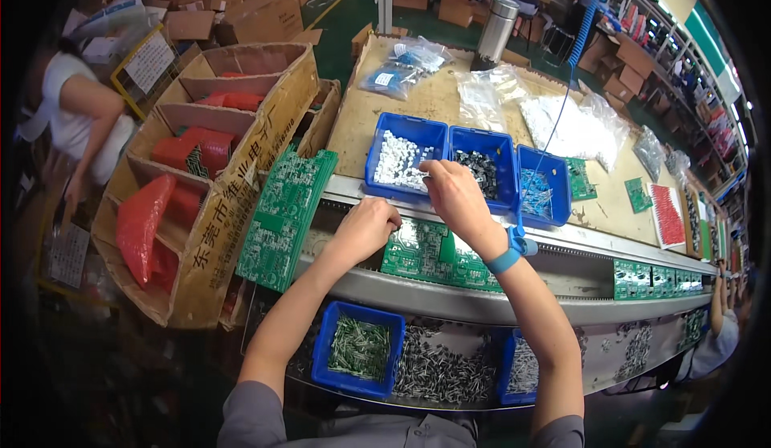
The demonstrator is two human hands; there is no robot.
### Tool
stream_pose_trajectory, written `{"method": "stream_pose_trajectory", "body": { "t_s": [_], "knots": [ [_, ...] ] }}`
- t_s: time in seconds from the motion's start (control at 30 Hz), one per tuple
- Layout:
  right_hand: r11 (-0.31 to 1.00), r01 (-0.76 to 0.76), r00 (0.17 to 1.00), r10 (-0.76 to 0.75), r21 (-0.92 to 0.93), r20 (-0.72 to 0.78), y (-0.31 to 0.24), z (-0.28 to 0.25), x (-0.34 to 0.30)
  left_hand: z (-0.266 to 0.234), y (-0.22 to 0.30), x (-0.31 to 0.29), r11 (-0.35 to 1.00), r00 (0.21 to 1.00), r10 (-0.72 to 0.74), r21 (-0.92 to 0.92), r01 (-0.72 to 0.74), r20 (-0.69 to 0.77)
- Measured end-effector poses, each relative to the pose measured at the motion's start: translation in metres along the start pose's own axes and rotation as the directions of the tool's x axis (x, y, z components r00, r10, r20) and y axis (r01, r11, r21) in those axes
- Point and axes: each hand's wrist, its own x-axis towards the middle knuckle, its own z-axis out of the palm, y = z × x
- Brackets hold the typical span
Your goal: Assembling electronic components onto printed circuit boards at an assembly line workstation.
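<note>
My left hand (368, 230) is closed at the left end of a green circuit board (418, 251) that lies in the metal conveyor rail. Whatever its curled fingertips hold is hidden. Over the near right corner of a blue bin (374, 144) filled with white plastic connectors (397, 157) is my right hand (458, 197), its thumb and fingers pinched together. I cannot make out what is in that pinch. A blue strap (514, 249) with a coiled cord circles my right wrist. Beside that bin stand a blue bin of black parts (482, 167) and one of blue components (536, 195).
Stacked green circuit boards (277, 223) lean at the left beside a divided cardboard box (217, 231) with red bags. Nearer me are a bin of green-tinted leaded parts (359, 348) and loose components (446, 364). A steel flask (495, 30) and plastic bags stand farther back. Other people work nearby.
</note>
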Motion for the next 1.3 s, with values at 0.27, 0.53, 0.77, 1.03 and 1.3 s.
{"method": "stream_pose_trajectory", "body": {
  "t_s": [0.27,0.53,0.77,1.03,1.3],
  "knots": [
    [0.998,0.053,0.998,-0.053,0.015,0.014,0.003,-0.024,-0.02,-0.001,-0.003,0.001,1.0,1.0,0.01,-0.028,-0.009,0.005],
    [0.99,-0.089,0.983,0.069,0.113,0.169,0.004,-0.052,-0.06,-0.001,-0.001,0.0,0.998,1.0,0.016,-0.054,-0.017,-0.021],
    [0.964,-0.205,0.947,0.152,0.169,0.282,0.01,-0.062,-0.086,-0.002,-0.002,0.001,0.997,1.0,-0.022,-0.079,0.024,0.02],
    [0.945,-0.261,0.936,0.199,0.195,0.29,0.007,-0.064,-0.088,-0.002,-0.002,0.0,0.998,0.999,-0.048,-0.049,0.048,0.011],
    [0.964,-0.202,0.937,0.139,0.173,0.32,0.013,-0.052,-0.085,-0.002,0.001,-0.002,0.999,1.0,-0.025,-0.031,0.026,0.006]
  ]
}}
